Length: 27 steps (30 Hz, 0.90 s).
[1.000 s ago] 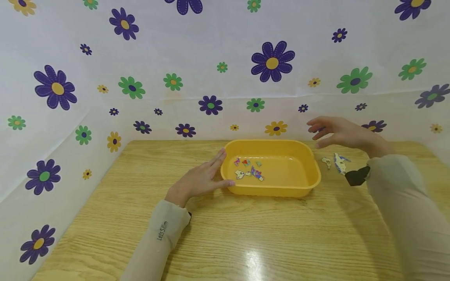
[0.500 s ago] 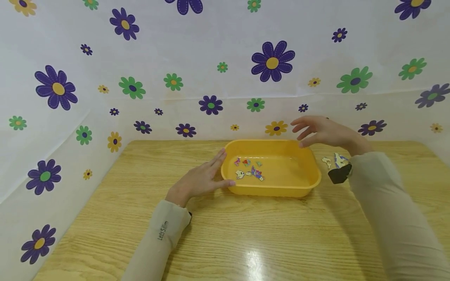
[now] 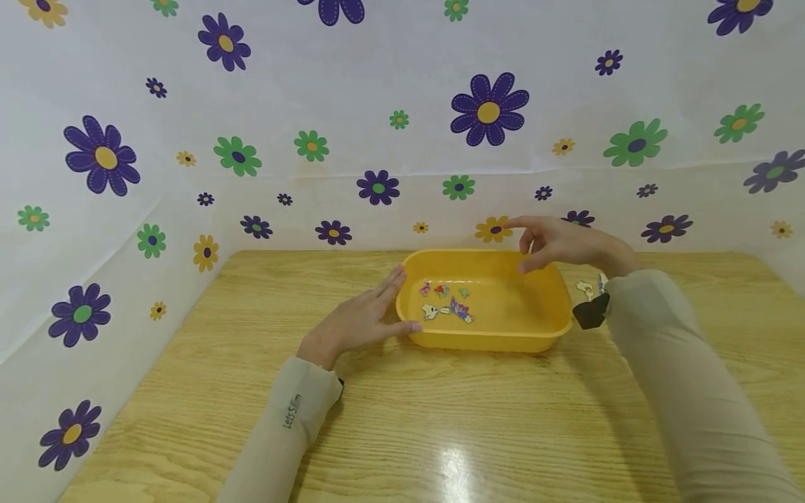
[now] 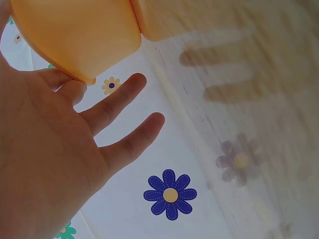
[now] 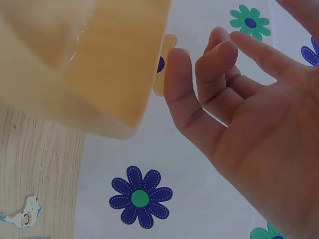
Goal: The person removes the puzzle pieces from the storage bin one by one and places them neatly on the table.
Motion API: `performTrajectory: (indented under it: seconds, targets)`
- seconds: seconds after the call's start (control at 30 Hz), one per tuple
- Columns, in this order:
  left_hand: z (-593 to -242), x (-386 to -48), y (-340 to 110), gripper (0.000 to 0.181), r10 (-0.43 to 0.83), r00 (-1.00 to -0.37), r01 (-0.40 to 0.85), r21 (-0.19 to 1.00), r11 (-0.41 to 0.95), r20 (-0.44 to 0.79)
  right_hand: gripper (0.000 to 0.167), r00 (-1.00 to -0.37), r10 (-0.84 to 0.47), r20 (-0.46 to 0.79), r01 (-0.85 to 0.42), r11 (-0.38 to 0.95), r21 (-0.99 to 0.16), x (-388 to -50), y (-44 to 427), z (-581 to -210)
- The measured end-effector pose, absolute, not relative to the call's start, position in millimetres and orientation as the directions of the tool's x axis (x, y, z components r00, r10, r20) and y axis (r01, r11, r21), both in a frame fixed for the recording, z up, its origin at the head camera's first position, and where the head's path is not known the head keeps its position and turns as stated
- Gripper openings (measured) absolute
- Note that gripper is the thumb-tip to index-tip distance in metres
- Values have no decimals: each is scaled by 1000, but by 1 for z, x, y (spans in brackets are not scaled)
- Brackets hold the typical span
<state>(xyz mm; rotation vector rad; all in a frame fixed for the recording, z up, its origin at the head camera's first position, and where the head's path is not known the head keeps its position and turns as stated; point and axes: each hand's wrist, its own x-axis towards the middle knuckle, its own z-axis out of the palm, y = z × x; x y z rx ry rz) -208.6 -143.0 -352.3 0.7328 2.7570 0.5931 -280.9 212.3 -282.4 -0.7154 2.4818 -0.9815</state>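
Note:
A yellow basin [image 3: 490, 342] stands on the table, with several small colourful flat pieces [image 3: 461, 309] on the left part of its floor. My left hand [image 3: 355, 327] holds its left end, the thumb over the front rim; in the left wrist view, two fingers of the left hand [image 4: 55, 144] stretch free beside the basin [image 4: 84, 35]. Above the basin's back right part hangs my right hand [image 3: 569, 243], empty, index finger extended and others bent. In the right wrist view the right hand [image 5: 249, 104] is beside the basin [image 5: 119, 55], apart from it.
Right of the basin lie cream flat pieces [image 3: 585, 288] on the wooden table [image 3: 402, 419], partly hidden by the right sleeve and its black band [image 3: 591, 312]. One such piece [image 5: 26, 214] shows in the right wrist view. A white flowered sheet [image 3: 428, 154] hangs behind.
My right hand has moved left from beside the basin to above its right part, and its index finger has straightened. The left hand and basin have not moved.

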Motion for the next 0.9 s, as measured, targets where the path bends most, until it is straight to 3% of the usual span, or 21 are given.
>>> performTrajectory:
  seconds: [0.4, 0.9]
  targets:
    - [-353, -211, -142, 101, 519, -847, 433, 420, 798, -113, 84, -668, -715, -205, -381, 565, -732, -286, 192, -283]
    - [-352, -211, -142, 101, 516, -849, 426, 427, 797, -116, 74, -631, -719, -292, -361, 605, -710, -295, 166, -297]
